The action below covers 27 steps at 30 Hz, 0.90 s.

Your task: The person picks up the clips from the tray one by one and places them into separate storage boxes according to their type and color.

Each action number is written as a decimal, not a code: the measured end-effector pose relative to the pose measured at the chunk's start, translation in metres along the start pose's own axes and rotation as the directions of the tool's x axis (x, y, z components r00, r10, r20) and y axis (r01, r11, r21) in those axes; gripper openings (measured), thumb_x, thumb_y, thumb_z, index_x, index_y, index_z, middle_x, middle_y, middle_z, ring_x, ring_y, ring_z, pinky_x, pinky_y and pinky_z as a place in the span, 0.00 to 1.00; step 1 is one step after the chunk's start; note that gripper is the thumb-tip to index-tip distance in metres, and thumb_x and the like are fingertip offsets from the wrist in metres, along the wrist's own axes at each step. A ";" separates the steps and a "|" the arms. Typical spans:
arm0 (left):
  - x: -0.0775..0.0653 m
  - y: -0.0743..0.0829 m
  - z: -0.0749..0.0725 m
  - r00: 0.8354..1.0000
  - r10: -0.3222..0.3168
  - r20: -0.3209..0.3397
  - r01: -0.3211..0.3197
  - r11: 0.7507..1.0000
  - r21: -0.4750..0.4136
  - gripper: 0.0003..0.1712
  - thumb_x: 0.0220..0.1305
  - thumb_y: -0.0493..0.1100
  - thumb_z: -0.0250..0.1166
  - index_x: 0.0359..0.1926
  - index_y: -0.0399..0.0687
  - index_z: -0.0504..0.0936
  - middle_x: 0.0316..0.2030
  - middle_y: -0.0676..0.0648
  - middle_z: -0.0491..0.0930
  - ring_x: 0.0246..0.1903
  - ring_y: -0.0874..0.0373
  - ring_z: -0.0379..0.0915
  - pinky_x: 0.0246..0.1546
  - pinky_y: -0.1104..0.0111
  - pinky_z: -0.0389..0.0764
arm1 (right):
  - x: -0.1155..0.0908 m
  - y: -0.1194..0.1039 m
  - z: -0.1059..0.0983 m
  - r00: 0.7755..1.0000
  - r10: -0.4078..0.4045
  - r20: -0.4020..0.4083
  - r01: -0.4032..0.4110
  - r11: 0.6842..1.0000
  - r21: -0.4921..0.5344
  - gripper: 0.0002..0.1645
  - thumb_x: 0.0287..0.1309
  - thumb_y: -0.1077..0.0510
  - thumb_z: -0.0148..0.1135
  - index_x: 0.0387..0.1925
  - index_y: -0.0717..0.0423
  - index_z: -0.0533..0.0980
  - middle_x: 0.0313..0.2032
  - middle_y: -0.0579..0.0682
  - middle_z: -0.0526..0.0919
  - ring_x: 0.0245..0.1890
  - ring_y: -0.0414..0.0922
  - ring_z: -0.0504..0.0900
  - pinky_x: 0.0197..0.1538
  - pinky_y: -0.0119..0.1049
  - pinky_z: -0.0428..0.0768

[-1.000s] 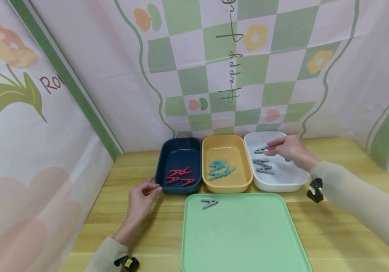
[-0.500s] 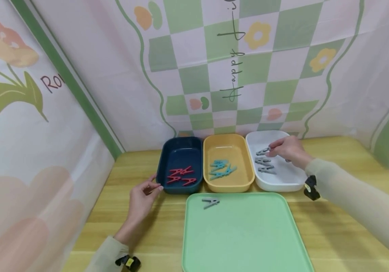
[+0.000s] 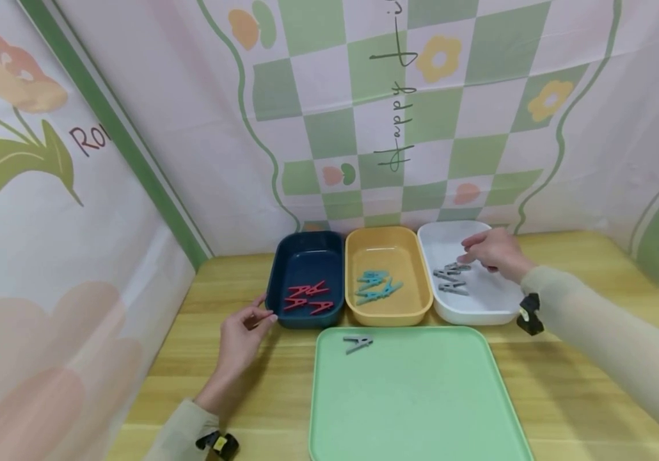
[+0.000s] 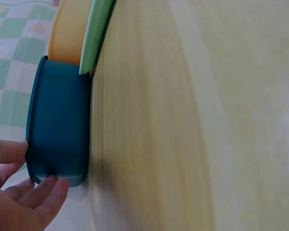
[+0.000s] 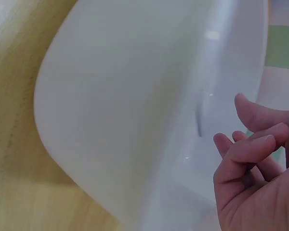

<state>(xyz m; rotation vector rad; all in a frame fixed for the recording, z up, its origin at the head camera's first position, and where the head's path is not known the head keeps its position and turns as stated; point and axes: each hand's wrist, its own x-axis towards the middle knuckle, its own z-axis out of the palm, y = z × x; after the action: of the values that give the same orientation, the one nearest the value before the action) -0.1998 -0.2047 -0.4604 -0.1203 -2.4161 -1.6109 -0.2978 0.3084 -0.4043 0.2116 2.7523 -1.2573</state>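
My right hand (image 3: 498,251) hovers over the white bin (image 3: 487,314), thumb apart from the fingers and nothing between them, as the right wrist view (image 5: 260,173) of the hand also shows. Grey clothespins (image 3: 452,289) lie close together in that bin, just below the fingertips. At the left, my left hand (image 3: 241,336) holds the near left corner of the dark blue bin (image 3: 306,320); in the left wrist view its thumb is at the rim and its fingers touch the outer wall (image 4: 62,120). Several red clothespins (image 3: 320,307) lie inside the blue bin.
Between these two stands a yellow bin (image 3: 387,320) with several light blue clothespins (image 3: 368,296). In front, a green tray (image 3: 416,397) bears one grey clothespin (image 3: 358,344) near its far left corner. A patterned cloth (image 3: 324,141) hangs behind the bins.
The grey clothespin that my right hand was pinching now lies with the others in the white bin, and the fingers have parted from it. My left hand stays at the blue bin.
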 end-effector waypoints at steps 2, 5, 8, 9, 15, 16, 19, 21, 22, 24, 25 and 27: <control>0.000 0.000 0.000 1.000 -0.001 0.002 0.001 1.000 -0.002 0.02 0.67 0.32 0.73 0.38 0.35 0.89 0.64 0.43 0.81 0.57 0.46 0.83 0.44 0.73 0.86 | -0.004 -0.003 -0.002 1.000 -0.010 -0.016 0.011 1.000 0.011 0.31 0.59 0.59 0.74 0.61 0.70 0.78 0.43 0.58 0.88 0.18 0.41 0.68 0.21 0.34 0.71; 0.000 0.000 -0.001 1.000 0.011 0.004 -0.011 1.000 -0.004 0.02 0.67 0.32 0.73 0.38 0.34 0.89 0.64 0.43 0.81 0.57 0.45 0.83 0.44 0.74 0.86 | -0.014 -0.011 -0.007 0.999 -0.042 -0.025 0.043 0.998 0.046 0.31 0.59 0.59 0.75 0.60 0.71 0.78 0.40 0.54 0.89 0.17 0.38 0.68 0.20 0.32 0.71; -0.001 0.001 0.000 1.000 0.016 0.005 -0.015 1.000 -0.008 0.03 0.67 0.32 0.74 0.37 0.34 0.88 0.64 0.42 0.81 0.56 0.45 0.84 0.43 0.74 0.86 | -0.027 -0.019 -0.012 0.997 -0.069 -0.019 0.070 0.994 0.084 0.33 0.59 0.58 0.76 0.61 0.71 0.77 0.37 0.46 0.90 0.15 0.36 0.67 0.19 0.31 0.69; -0.001 0.001 0.000 1.000 0.017 0.005 -0.017 1.000 -0.008 0.03 0.67 0.33 0.74 0.37 0.34 0.88 0.64 0.42 0.81 0.56 0.45 0.84 0.43 0.74 0.86 | -0.031 -0.022 -0.014 0.997 -0.075 -0.014 0.076 0.993 0.093 0.33 0.59 0.58 0.76 0.62 0.71 0.77 0.37 0.45 0.90 0.15 0.35 0.66 0.19 0.31 0.69; -0.001 0.000 -0.001 1.000 0.014 -0.002 -0.014 1.000 0.004 0.05 0.67 0.33 0.74 0.38 0.33 0.88 0.64 0.42 0.81 0.58 0.45 0.83 0.44 0.73 0.86 | -0.060 -0.036 -0.014 0.996 -0.087 0.007 0.086 0.991 0.099 0.32 0.62 0.55 0.76 0.64 0.65 0.78 0.47 0.51 0.91 0.14 0.35 0.60 0.18 0.29 0.64; -0.001 0.000 -0.001 1.000 0.012 -0.002 -0.012 1.000 0.006 0.05 0.67 0.33 0.74 0.38 0.33 0.88 0.64 0.42 0.81 0.58 0.45 0.82 0.44 0.73 0.86 | -0.066 -0.038 -0.014 0.996 -0.091 0.011 0.090 0.991 0.095 0.32 0.62 0.54 0.76 0.64 0.64 0.79 0.48 0.52 0.91 0.14 0.35 0.60 0.18 0.29 0.63; -0.002 0.000 -0.002 1.000 0.010 -0.004 -0.010 1.000 0.007 0.04 0.67 0.33 0.74 0.38 0.33 0.88 0.64 0.42 0.81 0.59 0.45 0.82 0.45 0.72 0.86 | -0.081 -0.043 -0.010 0.993 -0.113 0.023 0.111 0.990 0.085 0.31 0.63 0.52 0.76 0.63 0.63 0.80 0.51 0.55 0.90 0.15 0.35 0.60 0.18 0.29 0.64; -0.002 0.000 -0.002 1.000 0.009 -0.004 -0.009 1.000 0.004 0.05 0.67 0.34 0.74 0.38 0.33 0.88 0.64 0.42 0.81 0.59 0.46 0.82 0.45 0.72 0.86 | -0.090 -0.046 -0.008 0.991 -0.136 0.020 0.134 0.988 0.073 0.32 0.62 0.51 0.77 0.62 0.63 0.80 0.52 0.55 0.89 0.18 0.35 0.64 0.18 0.30 0.64; -0.002 0.000 -0.002 1.000 0.009 -0.004 -0.009 1.000 0.001 0.05 0.67 0.34 0.74 0.37 0.33 0.88 0.64 0.42 0.81 0.58 0.46 0.82 0.44 0.72 0.86 | -0.094 -0.047 -0.006 0.988 -0.151 0.016 0.149 0.987 0.059 0.32 0.62 0.51 0.77 0.62 0.63 0.80 0.52 0.55 0.89 0.21 0.35 0.69 0.20 0.30 0.66; -0.002 -0.001 -0.001 1.000 0.013 -0.005 -0.013 1.000 -0.001 0.05 0.67 0.34 0.74 0.38 0.33 0.88 0.64 0.42 0.81 0.58 0.46 0.82 0.44 0.73 0.86 | -0.102 -0.048 -0.004 0.983 -0.182 0.003 0.181 0.983 0.030 0.33 0.62 0.49 0.78 0.62 0.63 0.81 0.51 0.54 0.89 0.34 0.40 0.79 0.29 0.33 0.74; -0.002 -0.001 -0.001 1.000 0.017 -0.004 -0.017 1.000 -0.006 0.05 0.67 0.33 0.74 0.38 0.32 0.88 0.64 0.42 0.81 0.58 0.45 0.83 0.43 0.73 0.86 | -0.106 -0.048 -0.002 0.981 -0.192 -0.001 0.192 0.981 0.017 0.32 0.62 0.49 0.78 0.62 0.63 0.81 0.51 0.54 0.89 0.43 0.44 0.82 0.35 0.36 0.77; -0.001 -0.002 -0.001 1.000 0.022 -0.002 -0.022 1.000 -0.012 0.04 0.66 0.32 0.74 0.38 0.32 0.88 0.64 0.41 0.81 0.58 0.45 0.83 0.43 0.74 0.86 | -0.113 -0.049 0.001 0.977 -0.213 -0.005 0.213 0.977 0.000 0.32 0.61 0.49 0.78 0.61 0.62 0.82 0.51 0.54 0.89 0.57 0.52 0.80 0.48 0.42 0.77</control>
<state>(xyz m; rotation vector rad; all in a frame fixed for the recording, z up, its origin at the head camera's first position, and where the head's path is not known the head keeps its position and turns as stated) -0.1988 -0.2058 -0.4624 -0.1466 -2.3956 -1.6148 -0.1950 0.2669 -0.3507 -0.0835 2.8409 -1.3048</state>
